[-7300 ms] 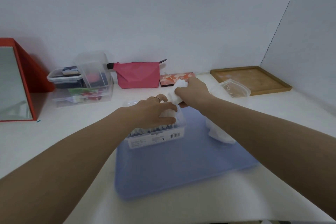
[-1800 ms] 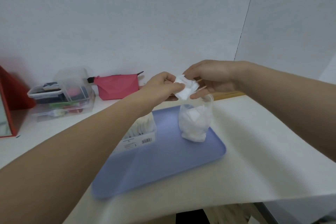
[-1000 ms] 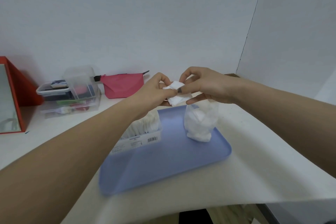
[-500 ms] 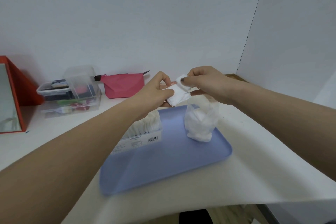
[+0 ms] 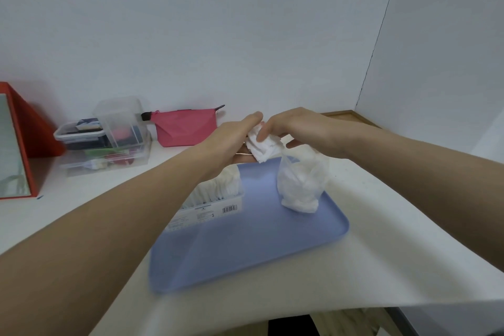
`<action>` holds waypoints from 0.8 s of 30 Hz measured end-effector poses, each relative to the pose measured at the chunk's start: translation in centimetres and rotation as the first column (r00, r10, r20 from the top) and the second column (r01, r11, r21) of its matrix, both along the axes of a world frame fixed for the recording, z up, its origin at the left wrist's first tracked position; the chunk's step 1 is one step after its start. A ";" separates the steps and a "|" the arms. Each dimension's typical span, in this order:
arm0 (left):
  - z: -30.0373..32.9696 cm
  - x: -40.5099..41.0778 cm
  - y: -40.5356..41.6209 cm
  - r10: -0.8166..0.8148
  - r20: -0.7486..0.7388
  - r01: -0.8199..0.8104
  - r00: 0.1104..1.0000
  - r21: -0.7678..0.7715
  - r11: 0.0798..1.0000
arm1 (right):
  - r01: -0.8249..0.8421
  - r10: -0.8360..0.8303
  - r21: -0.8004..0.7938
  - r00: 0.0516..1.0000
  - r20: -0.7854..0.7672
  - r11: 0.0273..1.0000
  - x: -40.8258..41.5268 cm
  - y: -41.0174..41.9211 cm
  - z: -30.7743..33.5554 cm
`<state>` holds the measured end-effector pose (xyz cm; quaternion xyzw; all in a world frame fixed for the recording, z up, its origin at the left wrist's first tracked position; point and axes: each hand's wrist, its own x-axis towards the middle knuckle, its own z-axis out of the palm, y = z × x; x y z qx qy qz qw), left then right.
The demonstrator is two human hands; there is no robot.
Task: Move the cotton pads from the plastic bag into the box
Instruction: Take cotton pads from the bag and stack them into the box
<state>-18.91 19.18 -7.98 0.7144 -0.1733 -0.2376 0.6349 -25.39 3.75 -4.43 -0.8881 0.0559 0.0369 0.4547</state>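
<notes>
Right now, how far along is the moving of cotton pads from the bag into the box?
Partway. The box on the blue tray already shows a row of white pads. Both the left hand and right hand hold a small stack of pads above the tray. The plastic bag still looks well filled, so plenty remains.

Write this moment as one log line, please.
hands: both hold pads above tray | bag: upright, pads left | box: partly filled
</notes>
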 end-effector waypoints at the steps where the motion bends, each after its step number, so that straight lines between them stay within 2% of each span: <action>1: 0.0 0.0 0.0 0.001 0.016 -0.001 1.000 0.009 1.000 | -0.002 0.002 -0.001 1.000 0.012 1.000 0.0 0.0 0.0; 5: -0.3 0.4 0.4 -0.008 0.081 0.007 0.997 0.016 1.000 | 0.074 -0.073 0.001 0.988 0.138 0.997 0.2 -0.5 -0.3; 8: -0.6 0.6 0.4 -0.020 0.103 0.018 0.994 0.028 0.999 | 0.073 -0.069 -0.019 0.982 0.174 0.997 0.2 -0.7 -0.8; 14: -0.9 0.6 0.2 -0.052 0.163 0.043 0.985 0.058 0.997 | 0.095 -0.042 -0.193 0.964 0.264 0.977 0.1 -0.5 -1.5; 17: -0.8 0.4 0.1 -0.050 0.158 0.043 0.986 0.047 0.998 | 0.094 -0.028 -0.228 0.960 0.278 0.969 0.1 -0.3 -1.9; 20: -0.7 0.2 0.3 -0.076 0.137 0.071 0.988 0.045 0.996 | 0.171 -0.119 -0.177 0.955 0.272 0.969 0.7 -0.7 -2.1; 24: -0.7 0.3 0.5 -0.043 0.152 0.034 0.987 0.062 0.998 | 0.194 -0.186 -0.029 0.967 0.174 0.981 1.2 -1.0 -2.1</action>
